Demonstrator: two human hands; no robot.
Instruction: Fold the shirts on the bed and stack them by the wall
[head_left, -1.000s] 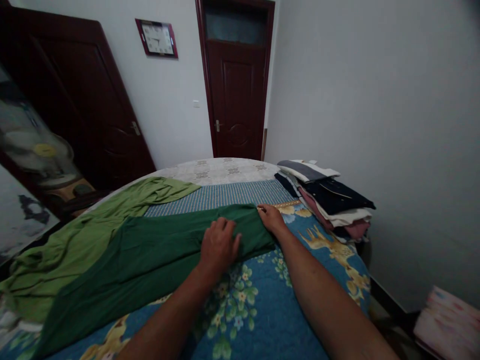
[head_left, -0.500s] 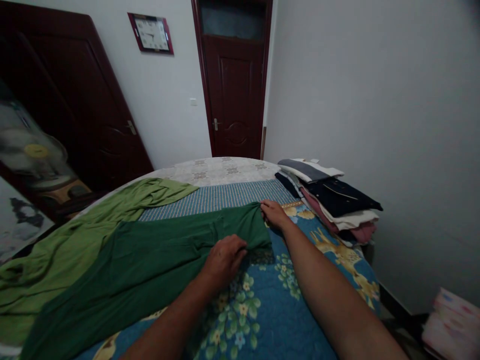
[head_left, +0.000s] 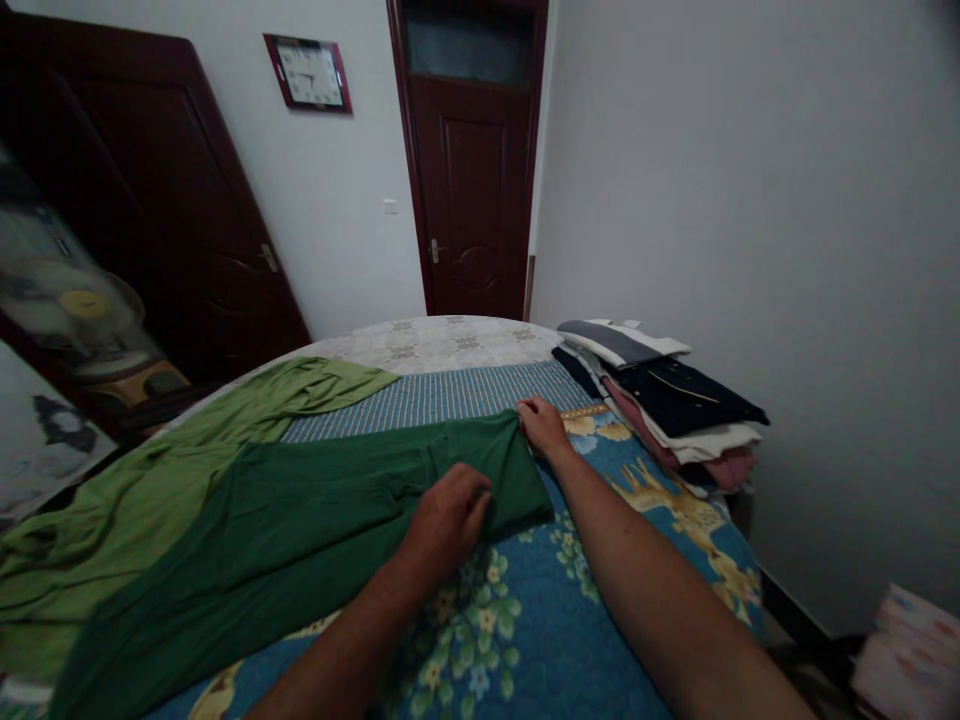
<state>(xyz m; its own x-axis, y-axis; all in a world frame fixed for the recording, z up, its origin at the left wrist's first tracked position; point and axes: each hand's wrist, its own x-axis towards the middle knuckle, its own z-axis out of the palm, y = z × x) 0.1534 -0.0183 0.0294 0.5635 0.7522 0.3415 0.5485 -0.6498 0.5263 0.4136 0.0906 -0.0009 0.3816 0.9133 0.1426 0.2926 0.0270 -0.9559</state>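
Note:
A long dark green garment (head_left: 315,510), folded lengthwise with some creases, lies across the bed; its exact kind is hard to tell. My right hand (head_left: 543,428) pinches its far right corner between thumb and fingers. Closer to me, my left hand (head_left: 448,512) is closed with curled fingers on the garment's near side, a short way in from the right end. Its fingertips are partly hidden. Beyond and left of the dark green cloth, a light green garment (head_left: 172,480) is spread loosely, partly under it.
A stack of folded clothes (head_left: 667,395) stands at the bed's right side by the wall. Beneath everything are a blue flowered quilt (head_left: 570,650) and a striped mat (head_left: 450,392). A fan (head_left: 82,305) stands at the left, and a pink box-like thing (head_left: 911,655) at lower right.
The right end of the dark green garment has dropped and lies flatter, its near corner a little further right. My right hand has shifted slightly left; my left hand has barely moved.

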